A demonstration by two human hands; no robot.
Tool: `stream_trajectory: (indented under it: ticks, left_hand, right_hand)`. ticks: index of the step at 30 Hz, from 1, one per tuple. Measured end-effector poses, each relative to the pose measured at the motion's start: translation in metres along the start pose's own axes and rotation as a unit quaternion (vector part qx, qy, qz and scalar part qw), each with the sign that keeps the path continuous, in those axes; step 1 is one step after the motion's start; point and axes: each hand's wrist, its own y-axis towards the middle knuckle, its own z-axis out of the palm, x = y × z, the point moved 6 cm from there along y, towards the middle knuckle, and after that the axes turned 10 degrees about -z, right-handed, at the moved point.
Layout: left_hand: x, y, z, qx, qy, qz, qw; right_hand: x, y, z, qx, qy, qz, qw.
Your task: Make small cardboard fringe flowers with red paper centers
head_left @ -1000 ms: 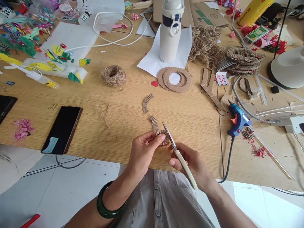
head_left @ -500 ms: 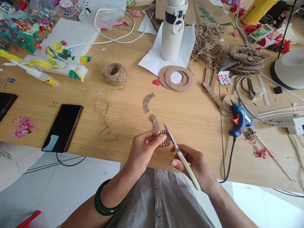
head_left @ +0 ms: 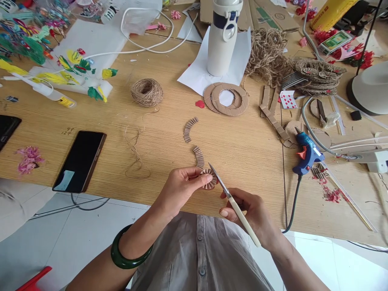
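Note:
My left hand [head_left: 183,190] pinches a small round rosette of corrugated cardboard [head_left: 209,179] between thumb and fingers, and the thumb covers part of it. My right hand [head_left: 250,212] grips a pair of scissors with cream handles [head_left: 239,212]. Their narrow steel blades [head_left: 218,183] point up and to the left, close beside the rosette's right edge. Two curved strips of ridged cardboard lie on the wooden table just beyond my hands: one [head_left: 199,157] near the rosette, the other [head_left: 190,129] farther up. A green bangle [head_left: 129,252] circles my left wrist.
A jute twine ball [head_left: 147,92] and loose twine [head_left: 135,151] lie left of the strips. Cardboard rings [head_left: 226,100] and a white bottle [head_left: 222,40] stand beyond. A blue glue gun [head_left: 307,153] lies right, and a black phone [head_left: 79,161] left.
Both hands have drawn slightly down toward my body, keeping hold of the rosette and scissors. The scissors have shifted a little right, and the table view has tilted slightly.

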Motion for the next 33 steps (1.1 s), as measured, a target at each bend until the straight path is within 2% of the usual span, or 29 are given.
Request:
stream_trajectory:
  ticks: [16,22,26,33]
  left_hand:
    - [-0.001,0.004,0.001,0.061,0.011,-0.038,0.997]
    - [0.001,0.008,0.002,0.111,-0.008,-0.065,0.992]
    - [0.003,0.010,-0.001,0.116,-0.013,-0.076,0.990]
    - [0.004,0.007,0.007,0.078,0.106,-0.026,0.991]
  right_hand:
    - [-0.013,-0.008,-0.006,0.018,-0.041,-0.006,0.999]
    - [-0.011,-0.011,-0.011,0.020,-0.044,0.005,0.999]
    - [-0.004,-0.009,-0.018,-0.010,-0.022,-0.003,1.000]
    - [0.014,0.013,-0.013,-0.105,0.098,-0.052,0.988]
